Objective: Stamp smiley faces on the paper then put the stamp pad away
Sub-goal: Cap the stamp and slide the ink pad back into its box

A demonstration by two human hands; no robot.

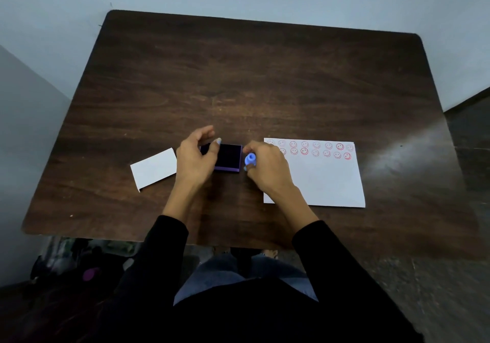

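Two rows of red smiley faces already run along the far edge of my paper (318, 175), some strong and some faint, so the stamping looks well under way or done; most of the sheet below them is still blank. My right hand (265, 167) is curled around the blue stamp (250, 159), holding it just beside the right edge of the pad (228, 157), off the paper. The pad sits open on the table (238, 77) between my hands, its dark ink face up. My left hand (195, 157) rests at the pad's left side, fingers loosely spread, a fingertip touching its far corner, gripping nothing that I can see. A white card or sleeve (153, 169) lies to the left, apart from the pad. Putting the pad away is still to do.
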